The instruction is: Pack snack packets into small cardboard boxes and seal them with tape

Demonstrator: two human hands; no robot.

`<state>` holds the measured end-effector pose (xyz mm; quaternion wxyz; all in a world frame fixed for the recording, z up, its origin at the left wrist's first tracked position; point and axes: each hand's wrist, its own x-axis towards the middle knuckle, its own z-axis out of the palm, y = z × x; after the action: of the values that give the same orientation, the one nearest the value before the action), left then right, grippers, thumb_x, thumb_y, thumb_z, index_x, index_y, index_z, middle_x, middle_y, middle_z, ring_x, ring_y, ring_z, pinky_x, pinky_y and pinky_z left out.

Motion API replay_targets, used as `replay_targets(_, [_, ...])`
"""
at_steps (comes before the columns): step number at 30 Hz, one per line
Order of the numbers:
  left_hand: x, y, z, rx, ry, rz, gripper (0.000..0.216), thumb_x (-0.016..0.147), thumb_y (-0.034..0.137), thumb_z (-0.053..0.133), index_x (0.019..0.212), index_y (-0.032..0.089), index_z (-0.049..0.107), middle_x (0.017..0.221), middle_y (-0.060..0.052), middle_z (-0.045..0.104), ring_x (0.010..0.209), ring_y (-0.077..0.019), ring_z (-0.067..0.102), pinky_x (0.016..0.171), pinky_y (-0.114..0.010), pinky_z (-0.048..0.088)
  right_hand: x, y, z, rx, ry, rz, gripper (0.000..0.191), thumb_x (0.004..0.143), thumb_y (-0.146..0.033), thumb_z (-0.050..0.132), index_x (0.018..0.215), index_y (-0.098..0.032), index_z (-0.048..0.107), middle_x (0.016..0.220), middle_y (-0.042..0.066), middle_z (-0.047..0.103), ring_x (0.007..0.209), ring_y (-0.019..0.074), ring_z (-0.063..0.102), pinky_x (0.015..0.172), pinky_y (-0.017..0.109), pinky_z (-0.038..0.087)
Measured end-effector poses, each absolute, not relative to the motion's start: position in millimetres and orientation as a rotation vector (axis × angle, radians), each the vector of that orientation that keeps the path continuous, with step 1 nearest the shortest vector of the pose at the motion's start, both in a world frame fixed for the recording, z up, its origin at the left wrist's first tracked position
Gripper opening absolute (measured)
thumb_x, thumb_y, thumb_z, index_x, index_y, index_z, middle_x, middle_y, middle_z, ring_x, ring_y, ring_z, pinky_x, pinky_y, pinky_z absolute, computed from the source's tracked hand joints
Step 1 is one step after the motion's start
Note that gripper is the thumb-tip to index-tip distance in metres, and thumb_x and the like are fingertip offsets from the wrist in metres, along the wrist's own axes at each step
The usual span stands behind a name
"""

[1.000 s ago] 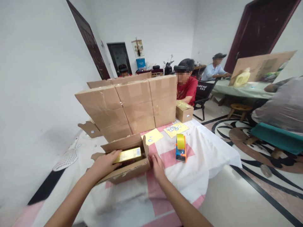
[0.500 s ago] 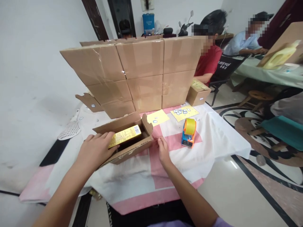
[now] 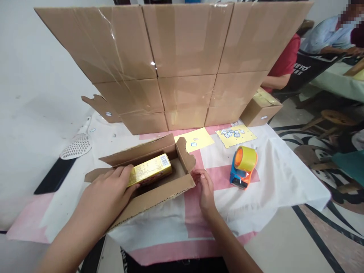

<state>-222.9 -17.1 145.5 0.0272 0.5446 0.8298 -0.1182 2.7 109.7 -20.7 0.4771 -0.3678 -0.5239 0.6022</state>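
Observation:
An open brown cardboard box (image 3: 162,195) lies at a slant in front of me, its flaps spread. My left hand (image 3: 109,191) reaches over its left end, fingers closed around a small yellow carton (image 3: 149,169). That carton is tilted partly inside the box, with a barcode on its right end. By the right end of the box is my right hand (image 3: 205,187), fingers curled together. Whether it touches the cardboard or pinches something small, I cannot tell. A tape dispenser (image 3: 243,167) with a yellow roll stands to the right of this hand.
Taped cardboard boxes (image 3: 182,53) are stacked like a wall at the back of the table. Yellow cards (image 3: 236,135) with small stickers lie before them. A smaller box (image 3: 260,108) stands at right, a white perforated scoop (image 3: 76,146) at left. People sit beyond.
The view has tipped downward and come closer. The yellow carton sits slightly lower in the box, still in my left hand. My right hand stays by the box's right end.

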Motion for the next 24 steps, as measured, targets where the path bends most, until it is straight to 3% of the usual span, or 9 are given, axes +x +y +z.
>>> replay_targets(4, [-219, -16, 143, 1.645, 2.561, -0.349, 0.038, 0.096, 0.033, 0.041, 0.127, 0.016, 0.056, 0.127, -0.014, 0.064, 0.104, -0.0347, 0.066, 0.075, -0.044, 0.051, 2, 110, -27, -0.967, -1.282, 1.481, 0.033, 0.099, -0.051, 0.047, 0.097, -0.023, 0.065, 0.095, 0.006, 0.065, 0.092, 0.0234, 0.059, 0.08, 0.034, 0.046])
replay_targets(7, [-221, -12, 138, 1.568, 2.528, -0.338, 0.047, 0.095, 0.037, 0.042, 0.138, 0.02, 0.05, 0.133, -0.013, 0.063, 0.108, -0.0352, 0.066, 0.077, -0.044, 0.053, 1, 109, -29, -1.018, -1.284, 1.479, 0.036, 0.098, -0.053, 0.047, 0.097, -0.023, 0.066, 0.096, 0.007, 0.066, 0.094, 0.0251, 0.06, 0.083, 0.037, 0.048])
replay_targets(16, [-229, -5, 134, 1.457, 2.479, -0.467, 0.038, 0.098, 0.049, 0.043, 0.123, 0.023, 0.054, 0.104, -0.011, 0.071, 0.083, -0.0351, 0.07, 0.066, -0.042, 0.047, 2, 108, -25, -0.968, -1.247, 1.518, 0.032, 0.1, -0.049, 0.047, 0.096, -0.023, 0.066, 0.095, 0.006, 0.064, 0.09, 0.0238, 0.059, 0.082, 0.036, 0.047])
replay_targets(24, [-227, -1, 135, 1.477, 2.471, -0.415, 0.031, 0.097, 0.037, 0.048, 0.121, 0.021, 0.056, 0.12, -0.013, 0.069, 0.098, -0.0328, 0.07, 0.076, -0.041, 0.049, 2, 107, -21, -0.956, -1.244, 1.51, 0.033, 0.099, -0.05, 0.049, 0.094, -0.023, 0.067, 0.091, 0.004, 0.065, 0.087, 0.0228, 0.058, 0.081, 0.033, 0.045])
